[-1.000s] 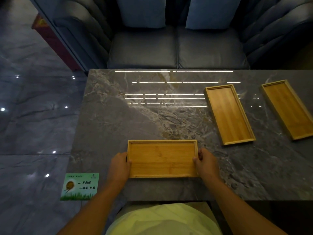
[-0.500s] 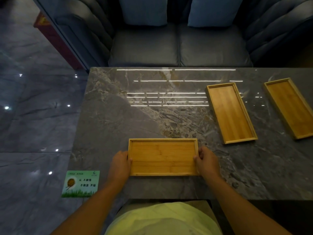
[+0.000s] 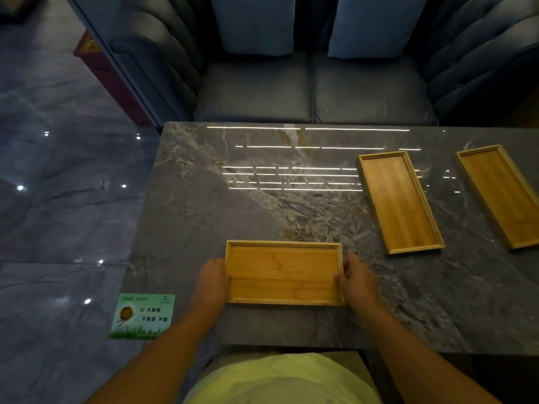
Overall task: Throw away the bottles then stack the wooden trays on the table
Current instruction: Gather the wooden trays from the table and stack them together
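Three shallow wooden trays lie on a grey marble table (image 3: 204,217). The nearest tray (image 3: 284,272) sits crosswise close to the front edge. My left hand (image 3: 211,279) grips its left end and my right hand (image 3: 357,279) grips its right end. A second tray (image 3: 399,201) lies lengthwise to the right of centre. The third tray (image 3: 501,195) lies further right, partly cut off by the frame edge. No bottles are in view.
A blue sofa (image 3: 312,91) with two cushions stands behind the table's far edge. A green printed card (image 3: 143,316) is fixed at the table's front left corner. Glossy tiled floor (image 3: 58,214) lies to the left.
The view has shifted slightly; both hands stay on the ends of the nearest tray, which has barely moved.
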Available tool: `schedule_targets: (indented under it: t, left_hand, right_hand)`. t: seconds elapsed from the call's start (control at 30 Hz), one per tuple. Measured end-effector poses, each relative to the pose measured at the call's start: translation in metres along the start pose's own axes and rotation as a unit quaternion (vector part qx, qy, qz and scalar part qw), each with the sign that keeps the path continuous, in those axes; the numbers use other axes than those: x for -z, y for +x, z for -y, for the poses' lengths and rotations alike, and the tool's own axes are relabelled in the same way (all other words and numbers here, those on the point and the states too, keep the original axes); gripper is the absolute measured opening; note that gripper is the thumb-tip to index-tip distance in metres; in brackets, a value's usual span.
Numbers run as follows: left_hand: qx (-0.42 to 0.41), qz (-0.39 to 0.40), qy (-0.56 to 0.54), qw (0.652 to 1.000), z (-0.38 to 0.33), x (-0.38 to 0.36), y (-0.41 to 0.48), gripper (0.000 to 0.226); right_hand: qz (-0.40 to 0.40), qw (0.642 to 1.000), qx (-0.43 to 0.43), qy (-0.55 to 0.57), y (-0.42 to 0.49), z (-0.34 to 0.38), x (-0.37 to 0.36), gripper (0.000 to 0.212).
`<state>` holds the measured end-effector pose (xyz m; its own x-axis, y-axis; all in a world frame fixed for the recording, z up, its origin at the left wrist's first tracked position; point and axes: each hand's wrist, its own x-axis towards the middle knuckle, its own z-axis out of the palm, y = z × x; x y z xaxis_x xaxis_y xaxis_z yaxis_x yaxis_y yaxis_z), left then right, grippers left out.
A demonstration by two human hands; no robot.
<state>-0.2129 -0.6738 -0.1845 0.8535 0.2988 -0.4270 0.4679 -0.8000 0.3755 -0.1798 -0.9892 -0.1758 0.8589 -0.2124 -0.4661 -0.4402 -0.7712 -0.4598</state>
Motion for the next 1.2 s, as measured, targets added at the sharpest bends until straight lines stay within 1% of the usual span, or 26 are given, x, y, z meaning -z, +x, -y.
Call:
schedule_targets:
  t: [0.07, 0.13, 0.2, 0.3, 0.33, 0.37, 0.43, 0.5, 0.57, 0.67, 0.7, 0.77, 0.83, 0.9, 1.03, 1.13, 1.2]
  left_hand:
    - [0.008, 0.010, 0.003, 1.000, -0.002, 0.001, 0.000, 0.014]
    - [0.008, 0.020, 0.002, 1.000, -0.004, 0.004, -0.001, 0.016]
    - [-0.001, 0.033, 0.028, 0.999, -0.005, 0.007, -0.002, 0.029]
    - [-0.014, 0.047, 0.053, 0.997, -0.009, 0.019, 0.001, 0.055]
    - [-0.017, 0.048, 0.060, 0.997, -0.014, 0.023, 0.004, 0.059]
    - [-0.026, 0.048, 0.076, 0.996, -0.020, 0.028, 0.009, 0.060]
    - [-0.061, 0.047, 0.104, 0.992, -0.035, 0.035, 0.016, 0.057]
    - [-0.096, 0.048, 0.088, 0.990, -0.050, 0.041, 0.019, 0.057]
    - [-0.136, 0.045, 0.061, 0.988, -0.067, 0.045, 0.023, 0.064]
    - [-0.197, 0.063, 0.071, 0.976, -0.104, 0.049, 0.029, 0.075]
    - [-0.213, 0.069, 0.074, 0.972, -0.118, 0.048, 0.029, 0.076]
    - [-0.242, 0.077, 0.072, 0.965, -0.143, 0.044, 0.028, 0.072]
    - [-0.260, 0.087, 0.067, 0.959, -0.163, 0.040, 0.026, 0.067]
    - [-0.272, 0.096, 0.074, 0.955, -0.183, 0.038, 0.026, 0.062]
    - [-0.279, 0.105, 0.071, 0.952, -0.224, 0.028, 0.027, 0.057]
    - [-0.265, 0.107, 0.092, 0.954, -0.260, 0.016, 0.027, 0.061]
    - [-0.251, 0.101, 0.099, 0.957, -0.284, 0.008, 0.027, 0.055]
  right_hand:
    - [0.016, 1.000, -0.005, 0.002, 0.002, -0.001, 0.001, 0.017]
    - [0.030, 1.000, -0.005, 0.007, 0.004, 0.000, 0.004, 0.023]
    - [0.052, 0.999, -0.013, 0.004, 0.008, 0.003, 0.008, 0.027]
    - [0.092, 0.996, -0.012, -0.013, 0.014, 0.011, 0.019, 0.022]
    - [0.097, 0.995, 0.001, -0.012, 0.017, 0.014, 0.024, 0.023]
    - [0.098, 0.995, 0.016, -0.011, 0.020, 0.017, 0.030, 0.029]
    - [0.100, 0.994, 0.040, 0.000, 0.023, 0.023, 0.040, 0.047]
    - [0.103, 0.993, 0.060, 0.016, 0.020, 0.030, 0.046, 0.062]
    - [0.098, 0.991, 0.094, -0.005, 0.019, 0.038, 0.053, 0.066]
    - [0.076, 0.989, 0.127, -0.018, 0.020, 0.044, 0.072, 0.060]
    - [0.071, 0.989, 0.128, -0.018, 0.020, 0.044, 0.080, 0.059]
    - [0.066, 0.989, 0.127, -0.028, 0.022, 0.040, 0.094, 0.066]
    - [0.066, 0.988, 0.126, -0.057, 0.025, 0.037, 0.106, 0.073]
    - [0.064, 0.987, 0.121, -0.089, 0.032, 0.032, 0.117, 0.074]
    - [0.066, 0.981, 0.121, -0.135, 0.051, 0.019, 0.144, 0.075]
    - [0.073, 0.979, 0.118, -0.151, 0.073, 0.003, 0.168, 0.076]
    - [0.074, 0.976, 0.117, -0.166, 0.091, -0.008, 0.185, 0.075]
